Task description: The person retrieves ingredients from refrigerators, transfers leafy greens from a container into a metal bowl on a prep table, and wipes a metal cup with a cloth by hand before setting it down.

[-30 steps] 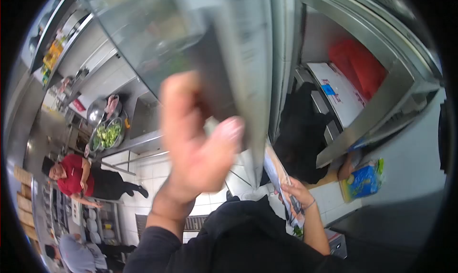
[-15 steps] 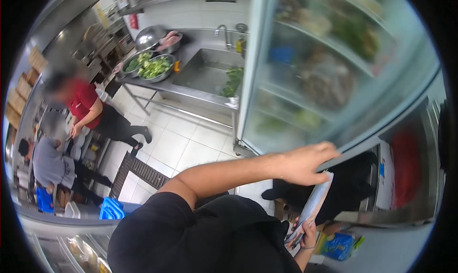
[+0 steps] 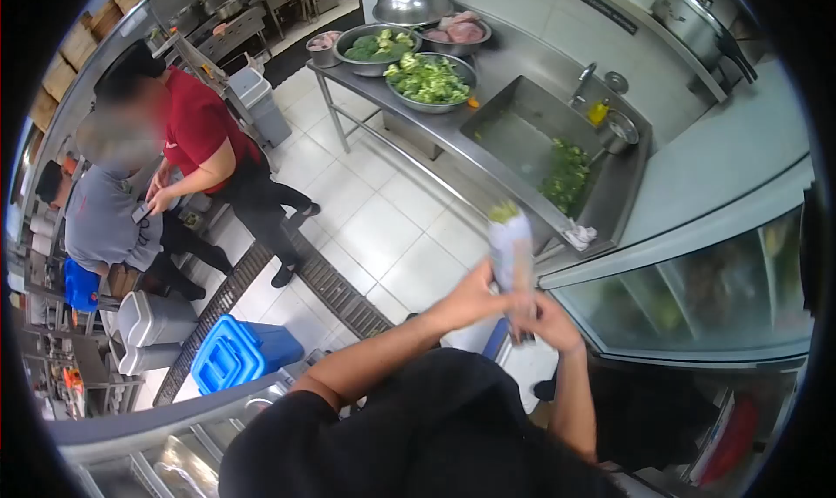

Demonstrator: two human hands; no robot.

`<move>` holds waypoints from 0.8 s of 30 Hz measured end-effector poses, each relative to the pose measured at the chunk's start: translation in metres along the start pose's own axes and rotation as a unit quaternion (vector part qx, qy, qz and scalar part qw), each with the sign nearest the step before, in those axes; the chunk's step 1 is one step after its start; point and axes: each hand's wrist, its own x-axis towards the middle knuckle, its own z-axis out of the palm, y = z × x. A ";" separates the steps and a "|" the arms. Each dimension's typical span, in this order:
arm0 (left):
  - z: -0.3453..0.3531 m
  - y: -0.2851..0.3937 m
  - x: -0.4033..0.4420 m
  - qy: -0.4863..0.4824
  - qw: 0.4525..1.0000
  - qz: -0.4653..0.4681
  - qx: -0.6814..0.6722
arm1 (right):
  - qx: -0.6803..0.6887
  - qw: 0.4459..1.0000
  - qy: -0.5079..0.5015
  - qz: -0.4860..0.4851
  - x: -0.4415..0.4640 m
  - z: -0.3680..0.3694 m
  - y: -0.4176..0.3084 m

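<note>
A slim bundle wrapped in whitish printed paper (image 3: pixel 512 252), with yellow-green tips showing at its top, stands nearly upright in front of my body. My right hand (image 3: pixel 552 324) grips its lower end. Higher up, my left hand (image 3: pixel 475 299) closes on its left side, with the thumb across it; some of the fingers are hidden behind the wrap. What is inside the paper is mostly covered, and motion blurs it a little. To the right of the hands is the glass-doored fridge (image 3: pixel 679 302), with greens visible through the pane.
Ahead, a steel sink (image 3: pixel 514 119) holds leafy greens (image 3: pixel 566 178). Bowls of cut greens (image 3: pixel 428 80), broccoli (image 3: pixel 376 47) and raw meat (image 3: pixel 457 30) stand beside it. A blue lidded bin (image 3: pixel 233 359) is at left, near a person in red (image 3: pixel 196 119) and another in grey (image 3: pixel 113 215).
My left hand has left the fridge door's edge and come to the bundle. My right hand has raised the bundle. The door has swung toward closed, and the view has turned right.
</note>
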 end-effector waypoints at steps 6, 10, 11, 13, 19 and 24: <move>-0.135 0.069 -0.046 0.299 0.952 0.056 0.016 | -0.197 0.950 -0.121 -0.210 0.175 0.099 -0.085; -0.196 0.083 -0.102 0.482 0.866 0.089 0.097 | -0.315 0.880 -0.219 -0.280 0.243 0.117 -0.125; -0.212 0.077 -0.120 0.520 0.843 0.084 0.109 | -0.331 0.870 -0.243 -0.274 0.254 0.112 -0.141; -0.240 0.073 -0.157 0.579 0.800 0.054 0.147 | -0.347 0.875 -0.249 -0.226 0.269 0.100 -0.189; -0.285 0.088 -0.191 0.659 0.706 -0.013 0.259 | -0.032 0.929 -0.260 -0.262 0.341 0.062 -0.258; -0.328 0.069 -0.184 0.631 0.623 -0.252 0.387 | -0.186 0.979 -0.060 -0.065 0.543 0.047 -0.044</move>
